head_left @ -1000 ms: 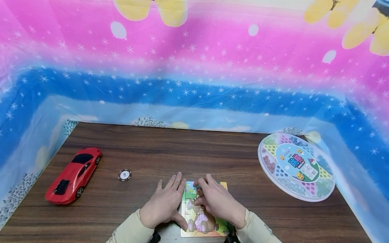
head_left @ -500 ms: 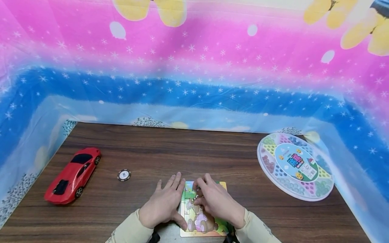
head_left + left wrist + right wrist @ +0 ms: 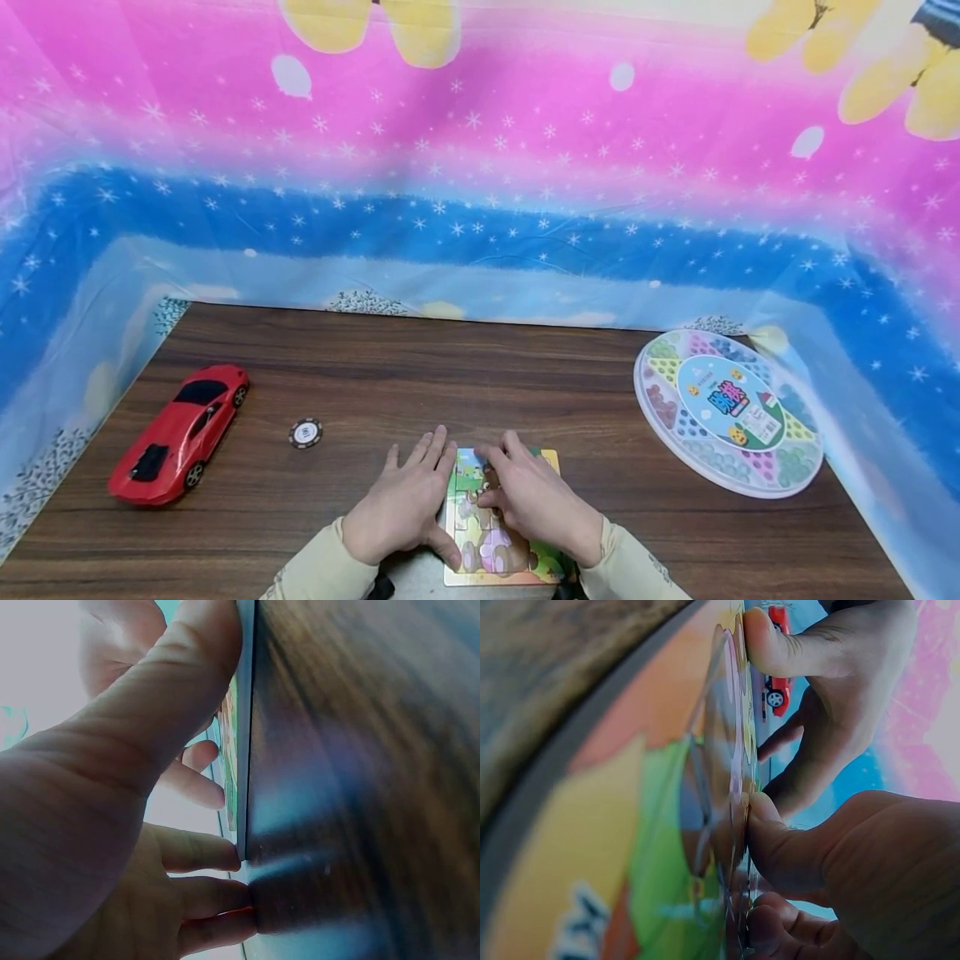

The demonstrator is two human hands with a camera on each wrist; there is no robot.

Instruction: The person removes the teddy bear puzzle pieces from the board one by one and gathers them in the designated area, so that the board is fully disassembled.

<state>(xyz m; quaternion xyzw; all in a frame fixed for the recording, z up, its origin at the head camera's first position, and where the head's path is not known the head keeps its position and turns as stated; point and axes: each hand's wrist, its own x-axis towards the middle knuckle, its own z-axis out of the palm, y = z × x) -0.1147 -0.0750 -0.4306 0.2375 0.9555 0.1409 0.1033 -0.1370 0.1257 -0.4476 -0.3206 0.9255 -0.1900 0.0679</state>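
A jigsaw puzzle (image 3: 495, 552) with a brown bear picture lies flat in its board at the table's front. My left hand (image 3: 401, 510) rests along the board's left side, its fingers straight; the thumb touches the lower left rim. In the left wrist view those fingertips (image 3: 217, 896) lie on the table by the board's edge. Over the puzzle's upper right, my right hand (image 3: 546, 502) has bent fingers and holds a puzzle piece (image 3: 491, 479) at the bear's head between thumb and fingers. In the right wrist view its thumb (image 3: 769, 825) touches the puzzle surface; much of the piece is hidden.
A red toy car (image 3: 180, 435) stands at the left of the wooden table (image 3: 420, 367). Nearby lies a round black-and-white chip (image 3: 306, 432). A round Chinese checkers box (image 3: 729, 414) lies at the right. Printed cloth (image 3: 480, 225) hangs behind the table and along its sides.
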